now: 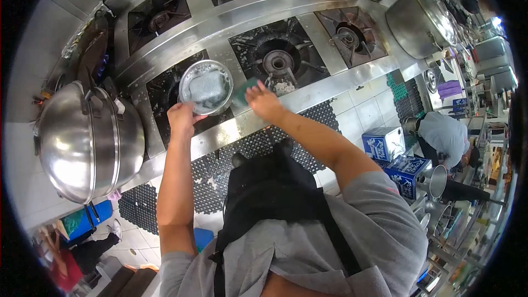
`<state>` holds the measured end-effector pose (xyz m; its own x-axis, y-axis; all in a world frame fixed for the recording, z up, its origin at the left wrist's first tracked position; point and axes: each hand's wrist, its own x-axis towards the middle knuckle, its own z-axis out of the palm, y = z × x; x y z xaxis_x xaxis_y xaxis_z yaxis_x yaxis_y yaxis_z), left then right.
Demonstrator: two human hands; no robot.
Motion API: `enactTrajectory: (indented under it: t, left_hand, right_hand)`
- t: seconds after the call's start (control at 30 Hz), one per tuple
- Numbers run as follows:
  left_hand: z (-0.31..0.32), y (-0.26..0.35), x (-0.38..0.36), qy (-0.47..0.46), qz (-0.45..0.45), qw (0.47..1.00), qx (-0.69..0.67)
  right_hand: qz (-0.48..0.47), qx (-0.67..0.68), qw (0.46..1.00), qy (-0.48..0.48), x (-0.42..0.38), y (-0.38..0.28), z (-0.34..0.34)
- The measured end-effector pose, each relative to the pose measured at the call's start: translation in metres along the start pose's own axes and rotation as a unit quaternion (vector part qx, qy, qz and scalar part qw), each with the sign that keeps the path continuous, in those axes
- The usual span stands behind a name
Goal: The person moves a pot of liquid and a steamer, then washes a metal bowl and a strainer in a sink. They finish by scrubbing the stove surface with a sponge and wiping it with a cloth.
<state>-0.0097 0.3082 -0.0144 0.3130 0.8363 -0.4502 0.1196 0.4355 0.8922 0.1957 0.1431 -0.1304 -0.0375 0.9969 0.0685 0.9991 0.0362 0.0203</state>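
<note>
My left hand [182, 119] grips the near rim of a round metal bowl [185, 73], held over the front left burner. Inside the bowl lies a pale, textured pad or cloth [207, 87] in what looks like soapy water. Just right of the bowl, my right hand [262, 100] is closed on a dark green scouring pad [246, 89] above the stove's steel front strip. White suds streak the black plate of the middle front burner [278, 61] beyond that hand.
Large domed metal pans [71, 143] stand at the left. A big pot [415, 22] sits at the stove's right end. Blue and white tins [408, 171] stand at the right. Nearby are a bending person in grey [444, 135] and, lower left, a person in red [67, 272].
</note>
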Motion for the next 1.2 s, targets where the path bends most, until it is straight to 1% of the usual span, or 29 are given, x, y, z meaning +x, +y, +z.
enactTrajectory:
  t: [0.03, 0.1, 0.13, 0.2, 0.23, 0.27, 0.33, 0.37, 0.4, 0.43, 0.47, 0.5, 0.53, 0.6, 0.67, 0.7, 0.73, 0.77, 0.83, 0.87, 0.93, 0.97, 1.0, 1.03, 1.07, 1.1, 1.13, 1.17, 1.2]
  left_hand:
    - [-0.001, -0.003, 0.001, 0.000, -0.002, 1.000, -0.006]
    - [0.001, -0.009, 0.005, -0.003, 0.000, 1.000, -0.015]
    - [0.001, -0.010, 0.007, -0.007, -0.006, 1.000, -0.008]
    - [0.007, -0.012, 0.014, -0.022, -0.010, 1.000, -0.001]
    - [0.009, -0.016, 0.018, -0.030, -0.011, 0.999, -0.014]
    - [0.012, -0.021, 0.021, -0.038, -0.013, 0.999, -0.026]
    - [0.020, -0.036, 0.034, -0.053, -0.015, 0.998, -0.041]
    - [0.027, -0.040, 0.037, -0.031, -0.023, 0.999, -0.038]
    - [0.033, -0.042, 0.036, -0.009, -0.031, 0.999, -0.034]
    - [0.037, -0.043, 0.035, -0.029, -0.041, 0.998, -0.040]
    - [0.043, -0.042, 0.033, -0.038, -0.043, 0.998, -0.023]
    - [0.049, -0.044, 0.033, -0.039, -0.038, 0.998, -0.034]
    - [0.053, -0.049, 0.033, -0.039, -0.035, 0.998, -0.042]
    - [0.059, -0.062, 0.031, -0.044, -0.039, 0.997, -0.048]
    - [0.065, -0.064, 0.022, -0.046, -0.039, 0.997, -0.056]
    - [0.067, -0.064, 0.014, -0.044, -0.035, 0.996, -0.063]
    - [0.068, -0.065, 0.009, -0.043, -0.033, 0.996, -0.071]
    - [0.066, -0.064, 0.006, -0.050, -0.041, 0.996, -0.058]
    - [0.064, -0.064, 0.005, -0.054, -0.043, 0.996, -0.061]
    - [0.063, -0.064, 0.005, -0.052, -0.048, 0.995, -0.065]
    - [0.057, -0.064, 0.008, -0.044, -0.047, 0.997, -0.045]
    - [0.053, -0.065, 0.008, -0.036, -0.041, 0.998, -0.036]
    - [0.052, -0.064, 0.005, -0.028, -0.033, 0.999, -0.028]
    - [0.054, -0.059, -0.003, -0.012, -0.024, 0.999, -0.036]
    - [0.053, -0.063, -0.002, -0.006, -0.024, 0.999, -0.037]
    - [0.048, -0.070, 0.002, -0.004, -0.020, 1.000, -0.014]
    - [0.044, -0.075, 0.007, -0.002, -0.017, 1.000, 0.010]
    - [0.041, -0.082, 0.010, -0.003, -0.019, 1.000, 0.018]
    - [0.041, -0.083, 0.008, 0.006, -0.019, 1.000, 0.019]
  right_hand:
    - [0.002, -0.002, 1.000, -0.001, 0.004, -0.001, 0.012]
    - [0.126, -0.065, 0.986, 0.084, 0.020, -0.006, 0.033]
    - [0.130, -0.067, 0.985, 0.086, 0.015, -0.014, 0.026]
    - [0.008, 0.031, 0.997, 0.072, -0.011, -0.037, 0.008]
    - [0.005, 0.108, 0.994, -0.004, -0.024, -0.039, 0.004]
    - [0.011, 0.101, 0.995, -0.007, -0.042, -0.038, 0.000]
    - [0.036, 0.186, 0.981, 0.049, -0.072, -0.029, -0.002]
    - [0.036, 0.179, 0.982, 0.047, -0.075, -0.023, -0.006]
    - [0.188, 0.266, 0.944, 0.059, -0.073, -0.016, -0.023]
    - [0.336, 0.344, 0.874, 0.073, -0.066, -0.010, -0.043]
    - [0.340, 0.338, 0.874, 0.078, -0.055, -0.007, -0.064]
    - [0.320, 0.341, 0.863, 0.192, -0.039, -0.006, -0.085]
    - [0.297, 0.340, 0.840, 0.301, -0.025, -0.008, -0.102]
    - [0.206, 0.300, 0.862, 0.354, 0.006, -0.012, -0.124]
    - [0.133, 0.213, 0.911, 0.327, 0.036, -0.017, -0.128]
    - [0.131, 0.183, 0.948, 0.223, 0.049, -0.020, -0.130]
    - [0.130, 0.152, 0.973, 0.116, 0.060, -0.022, -0.129]
    - [0.135, 0.149, 0.972, 0.118, 0.066, -0.026, -0.125]
    - [0.148, 0.082, 0.983, 0.068, 0.072, -0.030, -0.102]
    - [0.150, 0.079, 0.983, 0.071, 0.078, -0.029, -0.094]
    - [0.149, 0.122, 0.981, -0.030, 0.082, -0.028, -0.100]
    - [0.183, 0.225, 0.955, -0.056, 0.081, -0.025, -0.102]
    - [0.180, 0.225, 0.956, -0.057, 0.081, -0.020, -0.095]
    - [0.185, 0.306, 0.931, 0.075, 0.082, -0.012, -0.085]
    - [0.184, 0.383, 0.882, 0.204, 0.084, -0.005, -0.073]
    - [0.228, 0.403, 0.858, 0.222, 0.080, 0.002, -0.080]
    - [0.221, 0.408, 0.858, 0.221, 0.075, 0.014, -0.084]
    - [0.241, 0.620, 0.716, 0.214, 0.066, 0.029, -0.088]
    - [0.249, 0.791, 0.527, 0.188, 0.054, 0.046, -0.092]
